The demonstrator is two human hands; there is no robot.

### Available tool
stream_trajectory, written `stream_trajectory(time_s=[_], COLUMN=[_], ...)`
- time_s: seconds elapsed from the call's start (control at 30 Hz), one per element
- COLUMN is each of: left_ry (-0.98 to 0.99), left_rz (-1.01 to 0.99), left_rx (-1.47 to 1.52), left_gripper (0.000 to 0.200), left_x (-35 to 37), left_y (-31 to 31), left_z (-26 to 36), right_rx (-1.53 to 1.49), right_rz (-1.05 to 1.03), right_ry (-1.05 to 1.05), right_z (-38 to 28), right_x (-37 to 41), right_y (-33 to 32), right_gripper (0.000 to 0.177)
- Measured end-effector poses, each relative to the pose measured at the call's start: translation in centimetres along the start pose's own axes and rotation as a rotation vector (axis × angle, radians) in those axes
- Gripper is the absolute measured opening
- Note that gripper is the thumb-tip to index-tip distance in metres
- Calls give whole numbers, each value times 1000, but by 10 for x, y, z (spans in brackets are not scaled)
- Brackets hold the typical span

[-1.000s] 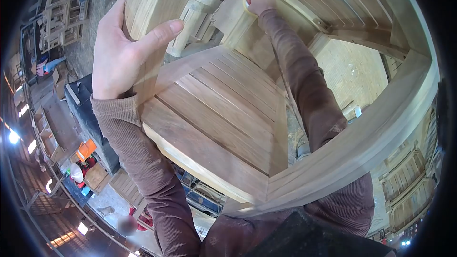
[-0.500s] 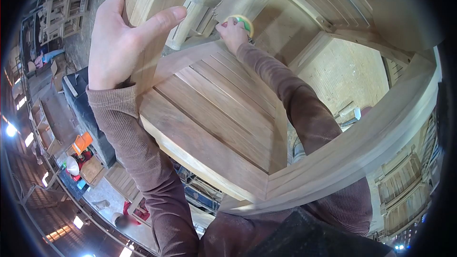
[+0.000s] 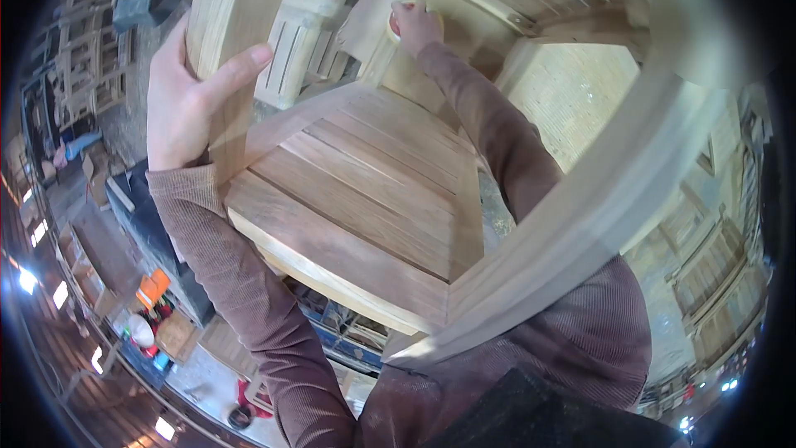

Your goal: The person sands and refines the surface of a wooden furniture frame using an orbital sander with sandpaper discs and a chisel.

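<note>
L grip (image 3: pixel 178 112) round chair frame (image 3: pixel 217 8), upright.

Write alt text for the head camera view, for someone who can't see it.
A person's left hand grips a curved rail of an unfinished wooden chair, while the right hand reaches across the slatted seat and presses a small pale pad against a far upright. Both arms wear brown ribbed sleeves; a cluttered workshop lies below.
</note>
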State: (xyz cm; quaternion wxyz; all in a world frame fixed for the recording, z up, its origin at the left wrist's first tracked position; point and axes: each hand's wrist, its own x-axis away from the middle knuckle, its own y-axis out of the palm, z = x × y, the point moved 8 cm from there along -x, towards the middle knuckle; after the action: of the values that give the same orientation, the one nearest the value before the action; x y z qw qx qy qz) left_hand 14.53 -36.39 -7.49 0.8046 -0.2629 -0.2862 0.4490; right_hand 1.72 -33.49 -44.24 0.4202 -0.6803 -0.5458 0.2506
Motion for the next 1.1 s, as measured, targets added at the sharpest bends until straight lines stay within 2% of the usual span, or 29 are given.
stream_trajectory(time_s=[0.03,0.1,0.17,0.2,0.27,0.3,0.33,0.4,0.43,0.5,0.53,0.6,0.67,0.7,0.77,0.87,1.0,1.07,1.1], left_ry=[-13,-6,-52,-36,-37,-22,-40,-61,-62,-77,-66,-49,-55,-69,-56,-28,-41,-30,77], left_rz=[-10,-36,-33,-50,-21,-50,-35,-63,-39,-7,-25,19,-2,1,-3,7,-35,-62,-77], left_rx=[29,55,56,53,-1,-11,13,25,-3,-55,-59,-83,-88,-74,-69,-74,-47,-37,-52], left_gripper=[50,50,49,49,47,47,46,45,45,46,46,48,50,50,50,49,50,54,60], left_x=[-1,-3,1,2,0,-1,-1,1,-1,-2,-1,1,0,0,-2,-1,-5,-4,-2], left_y=[1,2,1,2,0,2,1,3,0,-2,1,-2,-5,-4,-3,-5,-6,-6,-6], left_z=[-2,0,-3,-2,-2,-1,-3,-9,-11,-14,-12,-11,-17,-18,-15,-16,-19,-23,-17], right_rx=[-48,-170,-168,-170,-135,-144,-566,-988,-392,195,240,281,-36,-41,66,41,9,50,52], right_rz=[-37,-47,43,56,126,135,196,279,105,-88,-44,21,-136,-123,-72,-69,-20,183,189], right_ry=[18,205,372,390,585,618,547,498,435,371,239,112,309,323,209,123,228,439,453], right_z=[7,31,68,81,122,159,202,220,203,200,187,173,146,145,131,121,117,128,129], right_x=[11,57,97,105,128,131,125,148,142,163,174,189,225,236,249,246,248,267,277], right_y=[-14,-57,-82,-90,-106,-91,-53,-41,-69,-69,-58,-53,-74,-70,-56,-40,-47,-68,-68], right_gripper=[38,25,47,47,49,49,50,51,47,44,46,47,47,47,46,45,46,48,48])
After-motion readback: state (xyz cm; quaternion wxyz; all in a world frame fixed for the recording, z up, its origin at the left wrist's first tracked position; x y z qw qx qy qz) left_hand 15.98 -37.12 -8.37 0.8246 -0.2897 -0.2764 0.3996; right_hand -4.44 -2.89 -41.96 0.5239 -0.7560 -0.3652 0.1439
